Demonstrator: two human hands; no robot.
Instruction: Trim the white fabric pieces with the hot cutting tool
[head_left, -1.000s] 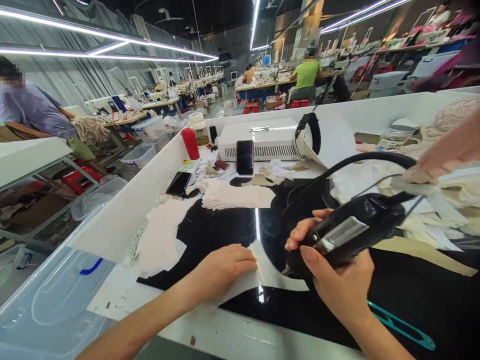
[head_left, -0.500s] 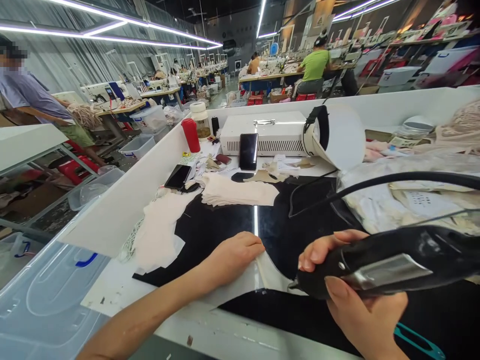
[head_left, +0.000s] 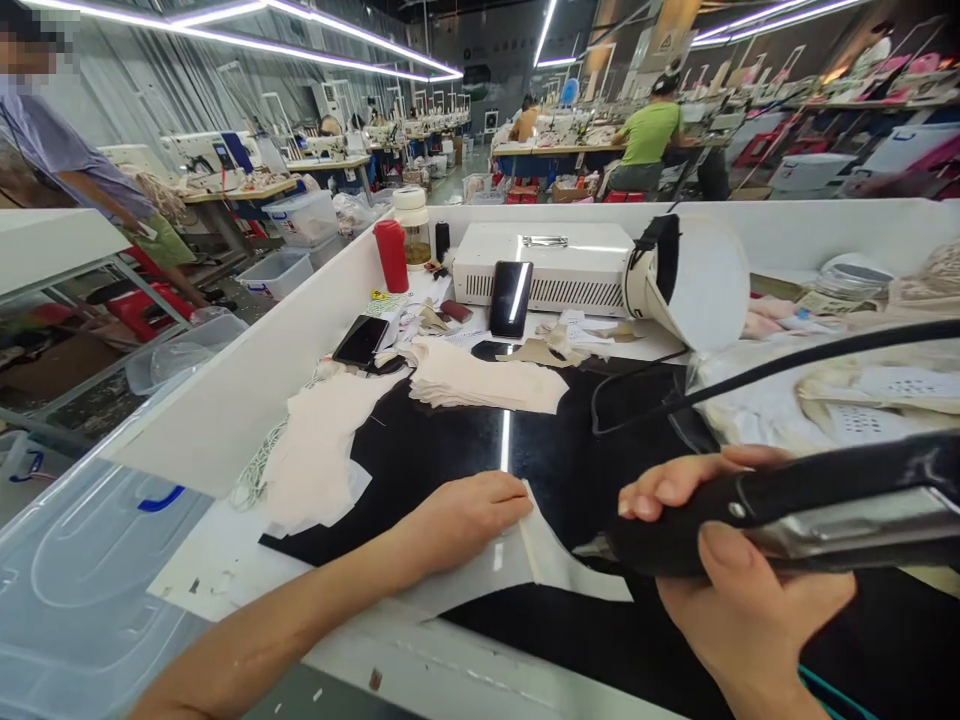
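My left hand point(head_left: 457, 520) lies palm down on a thin white fabric piece point(head_left: 547, 560), its fingers together and pressing it onto the glossy black work surface point(head_left: 450, 450). My right hand point(head_left: 727, 590) is wrapped round a black corded hand tool point(head_left: 810, 510) with a metal plate on its side. The tool's tip point(head_left: 592, 547) touches the white piece's right edge. Its black cable point(head_left: 787, 365) arcs away to the upper right.
A stack of cream fabric pieces point(head_left: 487, 380) and loose pale pieces point(head_left: 322, 450) lie at the left. A white box machine point(head_left: 547, 265), two phones point(head_left: 511, 298), a red bottle point(head_left: 392, 256) and a white lamp point(head_left: 690, 280) stand behind. Bagged fabric point(head_left: 825, 390) sits right. Other people work in the background.
The black tool now looms larger and stretches off the right edge. A co-worker's arm at the upper right has gone from view. My left hand stays on the white piece.
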